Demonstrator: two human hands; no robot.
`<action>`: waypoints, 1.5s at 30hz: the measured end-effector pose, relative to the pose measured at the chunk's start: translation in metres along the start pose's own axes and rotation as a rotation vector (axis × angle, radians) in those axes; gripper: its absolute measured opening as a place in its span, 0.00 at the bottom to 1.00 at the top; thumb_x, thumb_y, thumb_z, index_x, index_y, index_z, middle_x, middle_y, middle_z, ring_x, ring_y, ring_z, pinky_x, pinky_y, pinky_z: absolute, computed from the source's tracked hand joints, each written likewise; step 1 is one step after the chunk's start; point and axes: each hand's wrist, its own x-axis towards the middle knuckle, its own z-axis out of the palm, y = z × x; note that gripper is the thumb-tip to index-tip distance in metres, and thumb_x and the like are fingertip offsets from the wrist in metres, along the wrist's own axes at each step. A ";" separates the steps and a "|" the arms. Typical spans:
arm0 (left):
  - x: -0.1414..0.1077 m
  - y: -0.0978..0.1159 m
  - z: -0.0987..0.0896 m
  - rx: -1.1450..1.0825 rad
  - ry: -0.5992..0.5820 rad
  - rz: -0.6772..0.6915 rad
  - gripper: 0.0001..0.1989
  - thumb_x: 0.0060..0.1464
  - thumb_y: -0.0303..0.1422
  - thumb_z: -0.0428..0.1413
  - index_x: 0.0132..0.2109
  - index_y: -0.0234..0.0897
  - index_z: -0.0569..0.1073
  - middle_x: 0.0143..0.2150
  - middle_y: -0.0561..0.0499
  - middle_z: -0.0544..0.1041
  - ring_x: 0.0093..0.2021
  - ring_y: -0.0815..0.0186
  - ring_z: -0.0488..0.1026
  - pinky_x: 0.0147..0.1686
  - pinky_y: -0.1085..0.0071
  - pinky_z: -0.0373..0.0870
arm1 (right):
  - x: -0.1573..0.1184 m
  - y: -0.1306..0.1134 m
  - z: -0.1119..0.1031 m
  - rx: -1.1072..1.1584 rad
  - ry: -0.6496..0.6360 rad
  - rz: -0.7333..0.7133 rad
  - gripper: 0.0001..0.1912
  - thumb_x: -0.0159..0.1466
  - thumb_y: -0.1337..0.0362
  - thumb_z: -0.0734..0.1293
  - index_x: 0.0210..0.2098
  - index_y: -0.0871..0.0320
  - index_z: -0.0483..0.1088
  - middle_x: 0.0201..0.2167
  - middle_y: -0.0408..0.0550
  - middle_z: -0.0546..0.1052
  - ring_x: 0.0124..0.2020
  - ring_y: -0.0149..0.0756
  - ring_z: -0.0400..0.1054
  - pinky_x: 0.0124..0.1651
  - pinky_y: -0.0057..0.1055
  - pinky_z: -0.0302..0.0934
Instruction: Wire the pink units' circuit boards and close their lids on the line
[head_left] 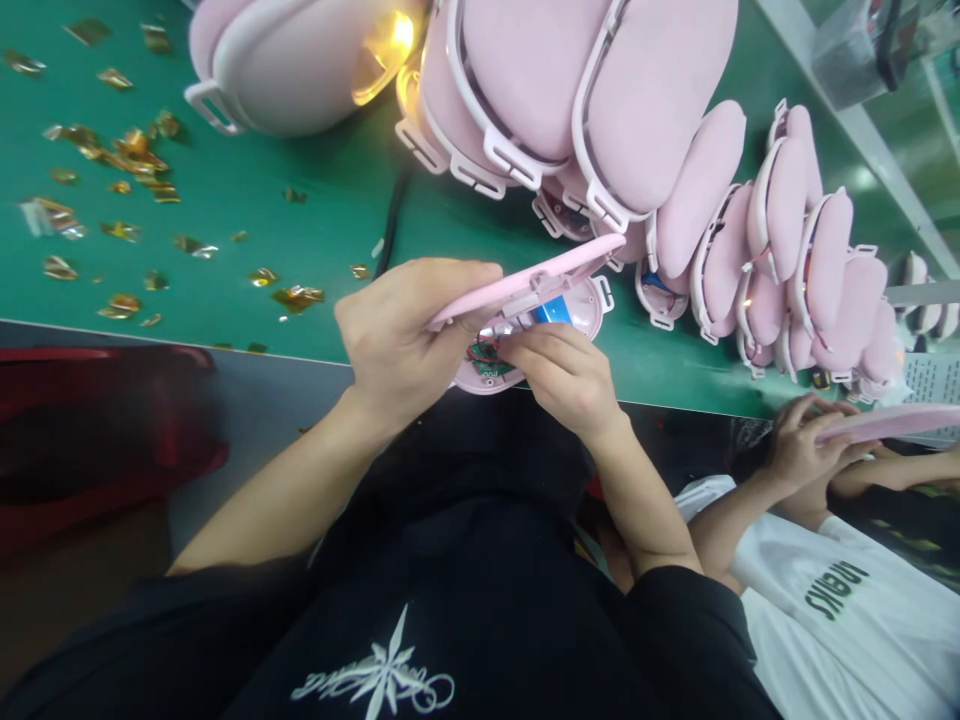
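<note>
Fingers of the left hand (401, 325) curl firmly around the left end of a tilted, pink, oval plastic half-shell (540, 280), while those of the right hand (566, 375) are nearly closed, their tips at thin red and black wires (487, 348); whether they pinch them I cannot tell. Below lies a matching pink lower shell (592, 310), at the table's near edge, containing a green circuit board (491, 369) with white print too small to read and a blue block (553, 310). From the left, crinkled gold foil scraps (135, 150) litter the green tabletop (247, 225), a large rounded pink case (300, 80) sits far, beside a yellow glow, and a black cable (391, 220) runs nearby. Near centre, a black shirt (480, 600) bears a white starburst (390, 660) over ornate script I cannot make out. Rows of pink padded cases (652, 90) stretch rightward, showing no readable label. At near right, a co-worker's white shirt (885, 610) carries inverted dark lettering (836, 590), its word uncertain; farther right, a pale panel (934, 385) holds illegible rows of small marks.
</note>
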 end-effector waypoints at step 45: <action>-0.001 0.007 -0.011 -0.062 -0.098 0.026 0.11 0.69 0.24 0.64 0.56 0.36 0.79 0.51 0.46 0.86 0.52 0.62 0.85 0.53 0.68 0.82 | 0.015 -0.020 -0.015 -0.103 0.032 -0.058 0.14 0.68 0.79 0.70 0.48 0.57 0.79 0.44 0.49 0.88 0.48 0.40 0.83 0.51 0.38 0.81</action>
